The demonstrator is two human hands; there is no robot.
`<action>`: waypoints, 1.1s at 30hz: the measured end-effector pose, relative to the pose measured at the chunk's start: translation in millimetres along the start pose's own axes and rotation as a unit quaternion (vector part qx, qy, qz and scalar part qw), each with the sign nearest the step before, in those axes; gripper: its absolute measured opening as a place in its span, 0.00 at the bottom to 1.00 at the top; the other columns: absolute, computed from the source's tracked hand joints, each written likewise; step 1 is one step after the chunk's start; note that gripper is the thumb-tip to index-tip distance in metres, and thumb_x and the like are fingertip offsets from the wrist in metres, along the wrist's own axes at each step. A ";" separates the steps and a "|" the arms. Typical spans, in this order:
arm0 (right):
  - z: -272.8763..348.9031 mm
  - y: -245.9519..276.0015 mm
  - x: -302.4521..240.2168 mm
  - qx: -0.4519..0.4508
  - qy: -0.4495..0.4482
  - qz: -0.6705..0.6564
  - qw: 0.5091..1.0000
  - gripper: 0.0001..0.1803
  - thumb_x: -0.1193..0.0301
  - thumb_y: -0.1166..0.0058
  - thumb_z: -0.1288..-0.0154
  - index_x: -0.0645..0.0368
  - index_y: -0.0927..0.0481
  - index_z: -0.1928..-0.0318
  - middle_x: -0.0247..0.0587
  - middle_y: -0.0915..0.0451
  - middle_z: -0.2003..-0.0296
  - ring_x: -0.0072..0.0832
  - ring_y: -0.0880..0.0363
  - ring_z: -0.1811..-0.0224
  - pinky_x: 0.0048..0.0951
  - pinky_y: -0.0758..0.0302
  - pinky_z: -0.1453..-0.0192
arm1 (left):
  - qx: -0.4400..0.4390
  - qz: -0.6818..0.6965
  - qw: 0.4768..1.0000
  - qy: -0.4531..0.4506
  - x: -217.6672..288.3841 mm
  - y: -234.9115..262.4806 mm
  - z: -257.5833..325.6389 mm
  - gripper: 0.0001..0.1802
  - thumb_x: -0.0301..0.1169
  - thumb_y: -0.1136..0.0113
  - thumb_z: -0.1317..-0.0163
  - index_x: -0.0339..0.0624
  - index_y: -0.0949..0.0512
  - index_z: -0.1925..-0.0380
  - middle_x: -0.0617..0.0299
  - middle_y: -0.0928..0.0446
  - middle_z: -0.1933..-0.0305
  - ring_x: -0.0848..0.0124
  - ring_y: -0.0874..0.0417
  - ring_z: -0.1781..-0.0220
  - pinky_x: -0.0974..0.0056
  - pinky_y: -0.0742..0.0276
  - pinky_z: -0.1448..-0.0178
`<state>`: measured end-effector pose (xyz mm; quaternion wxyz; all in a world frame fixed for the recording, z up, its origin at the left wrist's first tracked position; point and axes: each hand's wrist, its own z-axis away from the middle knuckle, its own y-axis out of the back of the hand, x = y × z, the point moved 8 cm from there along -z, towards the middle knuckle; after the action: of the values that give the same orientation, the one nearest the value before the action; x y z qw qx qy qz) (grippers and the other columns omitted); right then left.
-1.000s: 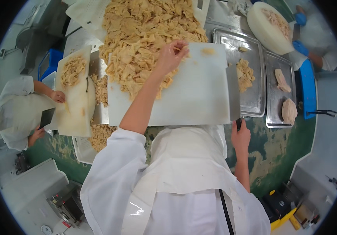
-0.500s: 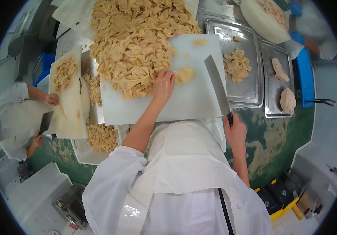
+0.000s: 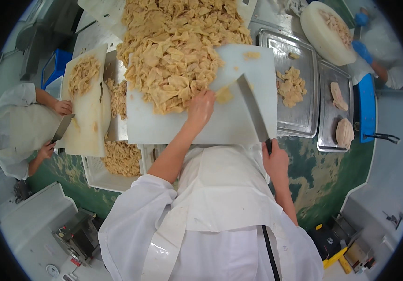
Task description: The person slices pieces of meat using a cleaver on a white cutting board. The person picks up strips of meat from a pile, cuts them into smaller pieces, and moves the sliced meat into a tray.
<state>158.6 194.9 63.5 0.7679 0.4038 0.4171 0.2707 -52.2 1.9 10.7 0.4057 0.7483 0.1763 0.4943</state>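
My right hand (image 3: 276,160) is closed round the black handle of a long knife (image 3: 254,107). Its blade slants away over the white cutting board (image 3: 187,133), and the tip is beside a flat yellow piece of what looks like chicken skin (image 3: 225,95). With closed fingers, my left hand (image 3: 201,110) holds the near left edge of that piece against the board; the fingertips are partly hidden. A large heap of similar pale yellow skin pieces (image 3: 178,56) covers the board's left side and stretches beyond it.
Metal trays to the right carry a small pile of skin (image 3: 291,87) and two pale meat pieces (image 3: 344,133). On the left, a co-worker's hand holds a cleaver (image 3: 62,127) over another board (image 3: 82,140). Below it stands a white crate (image 3: 93,180). A gloved co-worker is at far right.
My knife has moved left, bringing its tip to the skin piece. My left hand stays at the piece. The co-worker's cleaver on the left has come up to their board. The whole view has shifted slightly.
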 end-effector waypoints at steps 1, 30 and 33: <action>-0.3 3.7 8.6 0.025 -0.028 0.005 0.999 0.15 0.59 0.51 0.28 0.59 0.27 0.62 0.55 0.21 0.79 0.58 0.21 0.73 0.55 0.27 0.68 | -0.027 -0.021 0.999 0.001 1.0 -2.9 -2.5 0.07 0.28 0.37 0.39 0.36 0.19 0.64 0.50 0.20 0.67 0.53 0.18 0.66 0.56 0.23 0.62; 39.2 10.5 30.9 0.074 -0.057 0.008 0.996 0.13 0.61 0.50 0.29 0.59 0.28 0.61 0.54 0.21 0.80 0.57 0.21 0.74 0.52 0.27 0.70 | 0.047 0.043 0.988 -0.140 45.2 -12.9 -9.0 0.09 0.24 0.33 0.47 0.43 0.21 0.65 0.57 0.23 0.68 0.58 0.20 0.64 0.58 0.23 0.62; 34.7 10.0 22.3 0.051 -0.038 -0.015 0.998 0.13 0.60 0.50 0.29 0.57 0.27 0.61 0.54 0.21 0.80 0.57 0.21 0.74 0.52 0.27 0.70 | 0.084 -0.099 0.981 -0.142 43.5 11.0 -50.9 0.08 0.32 0.36 0.43 0.45 0.21 0.64 0.58 0.23 0.68 0.59 0.21 0.63 0.53 0.27 0.56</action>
<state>198.9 203.2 73.9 0.7656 0.4458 0.4073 0.2220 -79.1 46.2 54.5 0.4089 0.8215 0.2308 0.3236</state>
